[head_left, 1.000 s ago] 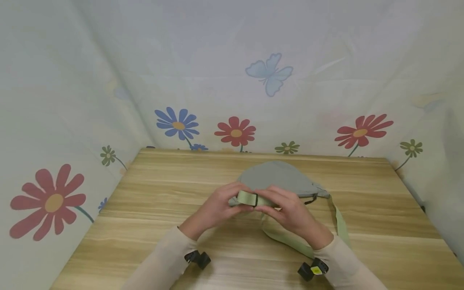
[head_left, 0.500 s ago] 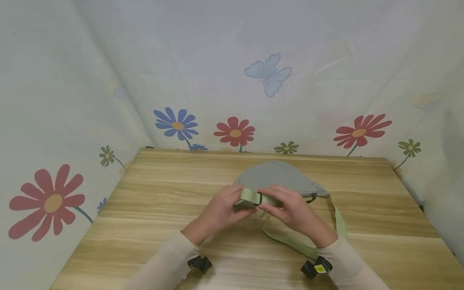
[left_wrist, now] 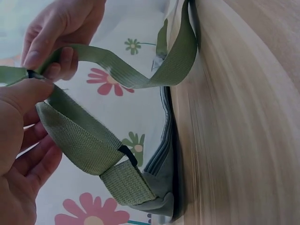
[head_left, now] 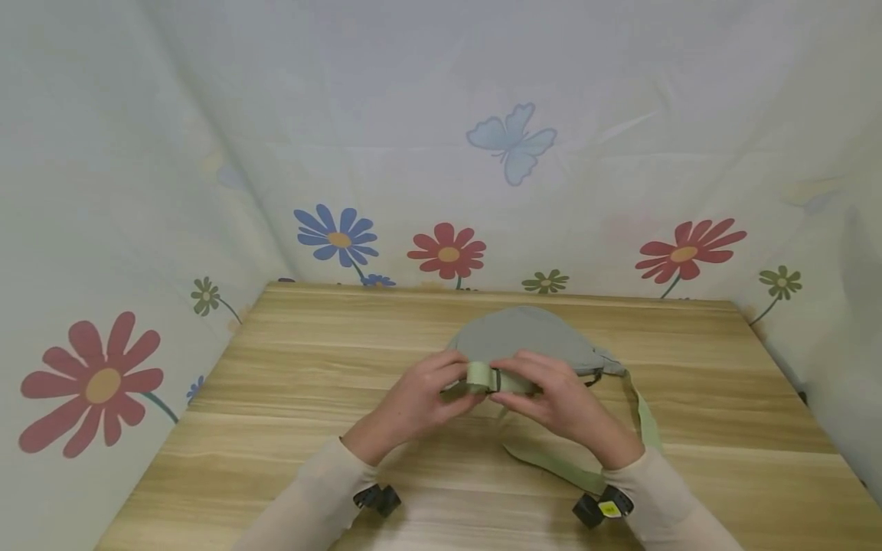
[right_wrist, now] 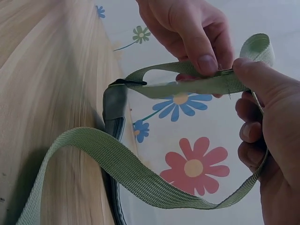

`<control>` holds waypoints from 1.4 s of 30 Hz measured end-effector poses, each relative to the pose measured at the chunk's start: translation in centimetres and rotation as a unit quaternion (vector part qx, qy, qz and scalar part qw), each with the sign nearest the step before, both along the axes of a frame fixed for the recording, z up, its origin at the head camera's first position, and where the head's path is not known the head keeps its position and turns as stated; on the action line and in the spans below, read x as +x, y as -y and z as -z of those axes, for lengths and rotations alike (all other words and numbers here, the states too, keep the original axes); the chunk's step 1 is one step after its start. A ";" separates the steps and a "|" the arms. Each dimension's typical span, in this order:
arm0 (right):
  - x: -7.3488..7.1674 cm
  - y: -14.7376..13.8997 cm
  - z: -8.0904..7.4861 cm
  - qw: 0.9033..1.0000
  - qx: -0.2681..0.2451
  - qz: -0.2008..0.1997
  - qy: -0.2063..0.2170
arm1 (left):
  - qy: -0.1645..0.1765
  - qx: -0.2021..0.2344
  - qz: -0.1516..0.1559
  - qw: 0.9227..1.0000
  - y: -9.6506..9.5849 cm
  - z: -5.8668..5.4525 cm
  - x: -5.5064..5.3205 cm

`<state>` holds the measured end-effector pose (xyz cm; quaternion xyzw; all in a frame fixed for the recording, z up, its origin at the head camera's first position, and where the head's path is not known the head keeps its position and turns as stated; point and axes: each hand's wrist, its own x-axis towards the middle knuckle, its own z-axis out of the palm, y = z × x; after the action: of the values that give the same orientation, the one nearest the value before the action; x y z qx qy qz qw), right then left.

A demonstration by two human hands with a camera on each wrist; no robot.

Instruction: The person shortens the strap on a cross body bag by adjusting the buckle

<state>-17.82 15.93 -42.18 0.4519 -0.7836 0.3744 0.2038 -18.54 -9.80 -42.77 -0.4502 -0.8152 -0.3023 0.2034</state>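
A grey waist bag [head_left: 524,337] lies on the table, its light green webbing strap [left_wrist: 123,70] lifted at the near side. Between both hands, a loop of the strap stands up beside a black slider buckle [head_left: 496,380]. My left hand [head_left: 420,394] pinches the strap at the buckle's left, thumb on top in the left wrist view. From the other side my right hand [head_left: 554,402] pinches the webbing close to the same buckle. A second black strap ring [left_wrist: 128,154] joins the strap to the bag's end. The fingers partly cover the slider.
The wooden table [head_left: 310,337] is backed by a white cloth printed with flowers and a butterfly [head_left: 513,141]. More strap [head_left: 551,463] trails over the tabletop by the right forearm. A black zipper pull [head_left: 592,378] hangs at the bag's right end.
Both hands have shifted slightly right with the buckle. The strap loop beside it looks narrower, and the slack strap below the right hand has changed its curve. The bag body stays put.
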 end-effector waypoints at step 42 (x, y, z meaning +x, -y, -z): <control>-0.4 -1.3 -0.6 0.999 -0.032 -0.021 -0.010 | 0.055 0.026 0.016 0.998 9.3 1.7 -0.3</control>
<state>-18.21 17.23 -41.60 0.4654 -0.7592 0.3995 0.2178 -18.89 -19.09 -44.50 -0.4409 -0.8095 -0.3507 0.1651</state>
